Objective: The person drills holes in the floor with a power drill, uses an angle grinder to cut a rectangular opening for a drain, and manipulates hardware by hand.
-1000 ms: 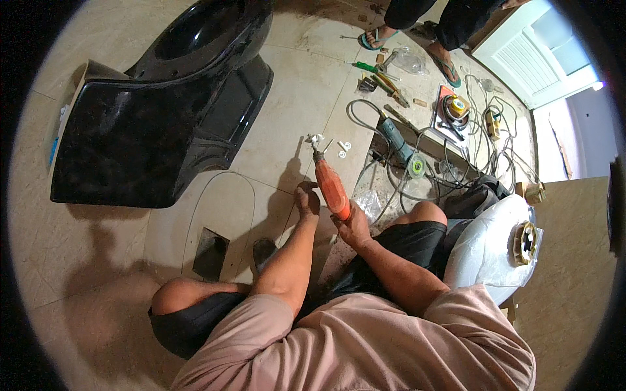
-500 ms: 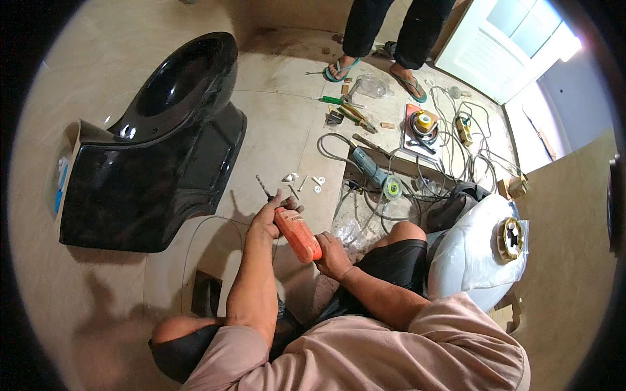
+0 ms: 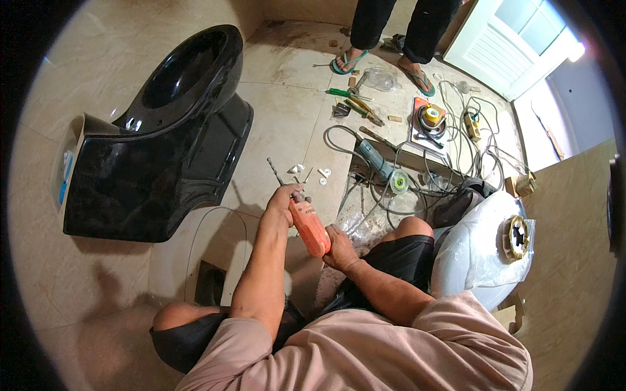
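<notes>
An orange power drill [image 3: 310, 228] is held between my two hands, its long bit [image 3: 274, 171] pointing away and slightly left. My left hand [image 3: 284, 201] is closed around the front end by the chuck, which its fingers partly hide. At the rear handle, my right hand [image 3: 342, 249] is wrapped round the grip. Just beyond the bit, small white plastic pieces [image 3: 324, 173] and screws [image 3: 308, 174] lie on the tiled floor. To the left, a glossy black toilet [image 3: 202, 163] rests apart from the drill.
A teal angle grinder [image 3: 375, 160] lies among tangled cables, with pliers [image 3: 366, 112] and a green-handled screwdriver [image 3: 342, 92] beyond. A white plastic-wrapped object [image 3: 463, 254] stands at my right. Another person's sandalled feet [image 3: 417, 77] are at the far side. A dark floor opening [image 3: 211, 284] is near my left knee.
My hands have brought the drill slightly right, and its bit now points a little more directly away. The whole view has shifted slightly. Both hands keep their hold.
</notes>
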### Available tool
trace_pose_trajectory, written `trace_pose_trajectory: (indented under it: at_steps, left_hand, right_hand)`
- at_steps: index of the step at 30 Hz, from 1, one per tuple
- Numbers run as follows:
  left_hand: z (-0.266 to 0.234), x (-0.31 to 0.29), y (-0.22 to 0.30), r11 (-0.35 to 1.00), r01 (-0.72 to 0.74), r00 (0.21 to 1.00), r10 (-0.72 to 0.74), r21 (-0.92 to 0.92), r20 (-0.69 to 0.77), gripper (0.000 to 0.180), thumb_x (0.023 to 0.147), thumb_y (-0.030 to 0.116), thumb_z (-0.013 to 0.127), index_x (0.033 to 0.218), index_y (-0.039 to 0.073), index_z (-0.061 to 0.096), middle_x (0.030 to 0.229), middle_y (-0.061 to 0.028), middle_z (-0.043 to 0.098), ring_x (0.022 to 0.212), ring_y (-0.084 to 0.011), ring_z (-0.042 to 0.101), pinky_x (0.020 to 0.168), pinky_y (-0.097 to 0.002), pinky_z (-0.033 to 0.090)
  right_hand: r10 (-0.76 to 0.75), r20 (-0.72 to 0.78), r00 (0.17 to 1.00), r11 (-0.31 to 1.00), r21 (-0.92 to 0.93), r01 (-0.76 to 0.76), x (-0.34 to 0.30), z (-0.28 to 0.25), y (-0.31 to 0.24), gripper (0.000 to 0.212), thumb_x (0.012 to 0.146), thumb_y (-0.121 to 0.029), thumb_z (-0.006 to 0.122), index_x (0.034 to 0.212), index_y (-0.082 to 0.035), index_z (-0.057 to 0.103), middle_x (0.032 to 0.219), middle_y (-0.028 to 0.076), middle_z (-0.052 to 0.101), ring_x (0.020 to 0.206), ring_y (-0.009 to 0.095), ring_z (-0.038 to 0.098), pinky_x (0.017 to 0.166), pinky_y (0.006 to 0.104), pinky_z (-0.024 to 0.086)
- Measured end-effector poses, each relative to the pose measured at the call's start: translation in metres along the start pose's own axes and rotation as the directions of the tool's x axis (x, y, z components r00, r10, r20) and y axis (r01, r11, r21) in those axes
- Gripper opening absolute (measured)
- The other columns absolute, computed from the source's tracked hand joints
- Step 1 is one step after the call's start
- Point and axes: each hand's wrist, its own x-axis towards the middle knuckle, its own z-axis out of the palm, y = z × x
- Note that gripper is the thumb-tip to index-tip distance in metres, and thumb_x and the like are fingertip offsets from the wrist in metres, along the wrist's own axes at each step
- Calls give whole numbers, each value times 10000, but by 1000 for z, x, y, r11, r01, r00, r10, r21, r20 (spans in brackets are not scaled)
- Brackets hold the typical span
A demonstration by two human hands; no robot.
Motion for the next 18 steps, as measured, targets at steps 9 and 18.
trace_pose_trajectory:
  at_steps: [9, 18]
  left_hand:
    - [8, -10, -1, 1000, -24, 996, 24, -2, 81, 274, 809, 141, 720, 704, 98, 471, 634, -67, 495, 642, -317, 612, 613, -515, 539]
    - [8, -2, -2, 997, -15, 998, 10, 73, 61, 301, 769, 200, 750, 709, 79, 481, 760, -177, 598, 665, -364, 632, 646, -557, 553]
  right_hand:
    - [87, -8, 996, 981, 173, -84, -1, -6, -3, 320, 776, -100, 718, 1058, -7, 597, 982, 210, 604, 973, 458, 591, 857, 450, 502]
    - [162, -29, 986, 913, 384, -139, -2, 5, 0, 326, 742, -32, 727, 1047, -7, 616, 998, 212, 644, 993, 428, 636, 879, 417, 516]
